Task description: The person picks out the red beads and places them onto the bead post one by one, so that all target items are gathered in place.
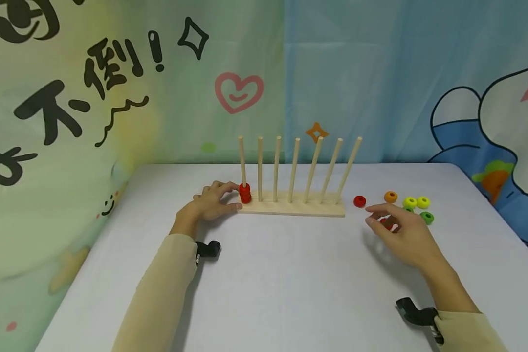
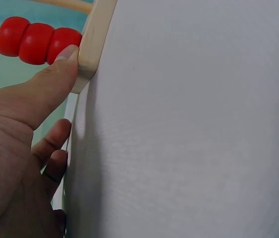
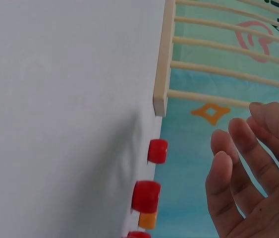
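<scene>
Head view: raised, near side, facing far and down over white tabletop (image 1: 286, 278). Wrist views: low, closer, rolled sideways, facing far; each shares the pale wooden seven-peg rack (image 1: 290, 209) with head.

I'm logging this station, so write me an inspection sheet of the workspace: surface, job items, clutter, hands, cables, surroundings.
Surface: white table, smooth-looking.
Job's things: wooden rack with seven pegs; three red beads stacked on the leftmost peg; loose beads in red, orange, yellow and green lie right of the rack, some partly hidden.
Clutter: nothing seen.
Hands: left hand pinches the rack's left end; right hand is near the loose beads, holding nothing.
Cables: nothing seen.
Surroundings: printed curtain behind the table.
</scene>
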### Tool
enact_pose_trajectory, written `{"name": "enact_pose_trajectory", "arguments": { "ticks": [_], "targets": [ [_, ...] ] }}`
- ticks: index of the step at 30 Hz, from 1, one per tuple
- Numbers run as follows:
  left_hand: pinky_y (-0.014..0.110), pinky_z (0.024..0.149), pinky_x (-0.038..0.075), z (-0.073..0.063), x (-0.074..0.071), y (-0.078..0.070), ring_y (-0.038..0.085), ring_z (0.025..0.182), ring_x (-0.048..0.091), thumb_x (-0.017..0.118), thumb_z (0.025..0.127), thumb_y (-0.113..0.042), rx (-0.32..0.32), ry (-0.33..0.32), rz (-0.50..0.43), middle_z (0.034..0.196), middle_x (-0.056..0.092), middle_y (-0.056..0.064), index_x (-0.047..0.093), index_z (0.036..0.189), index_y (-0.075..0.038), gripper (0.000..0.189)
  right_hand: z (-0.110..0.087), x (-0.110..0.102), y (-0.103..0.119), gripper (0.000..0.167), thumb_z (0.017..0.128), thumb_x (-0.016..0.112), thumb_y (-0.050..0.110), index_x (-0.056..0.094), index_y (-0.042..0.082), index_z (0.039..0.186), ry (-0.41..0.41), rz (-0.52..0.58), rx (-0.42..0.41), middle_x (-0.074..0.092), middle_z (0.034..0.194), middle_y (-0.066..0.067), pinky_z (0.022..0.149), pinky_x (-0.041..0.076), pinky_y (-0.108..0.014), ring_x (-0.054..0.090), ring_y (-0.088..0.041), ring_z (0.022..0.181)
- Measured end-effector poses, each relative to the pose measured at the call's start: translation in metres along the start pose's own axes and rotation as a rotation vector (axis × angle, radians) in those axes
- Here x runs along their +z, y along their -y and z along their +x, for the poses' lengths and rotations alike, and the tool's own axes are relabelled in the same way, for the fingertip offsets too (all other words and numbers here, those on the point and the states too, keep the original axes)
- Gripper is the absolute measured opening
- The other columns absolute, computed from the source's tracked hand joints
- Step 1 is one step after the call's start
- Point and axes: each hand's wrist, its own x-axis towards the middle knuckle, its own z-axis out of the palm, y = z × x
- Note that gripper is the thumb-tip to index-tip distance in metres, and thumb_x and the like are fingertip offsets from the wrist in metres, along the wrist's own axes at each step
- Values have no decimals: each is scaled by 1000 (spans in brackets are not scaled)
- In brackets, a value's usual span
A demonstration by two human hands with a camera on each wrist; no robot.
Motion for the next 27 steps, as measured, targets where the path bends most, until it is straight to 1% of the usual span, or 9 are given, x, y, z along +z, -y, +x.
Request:
{"name": "enact_pose_trajectory", "arguments": {
  "ticks": [5, 8, 11, 15, 17, 19, 23, 26, 27],
  "targets": [
    [59, 97, 27, -3, 2, 1, 36, 134, 31, 62, 89, -58, -8, -4, -23, 149, 35, 6, 43, 141, -40, 58, -1, -5, -5, 26, 92, 71, 20, 69, 16, 118, 2, -23, 8, 70, 105, -6, 59, 47, -24, 62, -22, 77],
    [59, 97, 27, -4, 1, 2, 36, 133, 31, 63, 89, -57, -9, -5, -18, 149, 35, 6, 44, 140, -40, 57, -2, -7, -7, 29, 90, 74, 18, 69, 15, 118, -11, -42, -6, 70, 105, -4, 60, 48, -23, 62, -20, 78],
    [59, 96, 27, -5, -1, 2, 35, 132, 31, 63, 90, -57, 6, -14, -15, 148, 36, 6, 44, 140, -40, 56, -3, -14, -9, 31, 86, 77, 16, 70, 14, 117, -19, -68, -19, 70, 102, -3, 59, 49, -22, 60, -12, 76],
    [59, 95, 27, -3, -1, 3, 36, 132, 31, 61, 90, -59, 33, -9, -26, 148, 36, 7, 44, 141, -39, 57, -5, -30, -14, 33, 86, 78, 17, 68, 13, 117, -5, -99, 9, 69, 99, -5, 55, 49, -21, 53, 4, 75],
    [59, 95, 27, -3, 0, 4, 36, 133, 31, 60, 90, -59, 31, -3, -25, 148, 36, 7, 43, 141, -39, 58, -8, -38, -17, 33, 87, 77, 18, 67, 12, 118, -4, -106, 24, 68, 100, -8, 53, 49, -21, 51, 6, 76],
    [59, 96, 27, -3, 1, 5, 36, 133, 31, 60, 90, -60, 23, -4, -17, 148, 36, 6, 43, 141, -40, 58, -11, -44, -21, 35, 87, 77, 18, 66, 11, 119, -1, -117, 42, 68, 103, -11, 53, 48, -21, 56, 0, 78],
    [59, 97, 27, -2, 1, 5, 34, 131, 32, 61, 90, -59, 19, -18, -1, 147, 37, 4, 44, 139, -41, 55, -20, -54, -28, 42, 88, 76, 20, 61, 6, 125, -19, -142, 92, 65, 110, -19, 54, 45, -14, 61, -28, 85],
    [59, 96, 27, 0, 0, 4, 33, 131, 32, 61, 89, -60, 23, -17, 5, 146, 37, 3, 45, 138, -41, 55, -27, -61, -33, 46, 89, 75, 19, 58, 5, 130, -55, -160, 124, 64, 110, -21, 59, 39, -6, 59, -25, 87],
    [59, 97, 28, 0, -1, 4, 34, 131, 32, 61, 89, -60, 21, -14, 11, 147, 37, 3, 44, 139, -41, 55, -28, -63, -34, 47, 89, 75, 18, 58, 6, 132, -67, -159, 127, 64, 110, -20, 62, 37, -3, 58, -17, 87]
  ]
}}
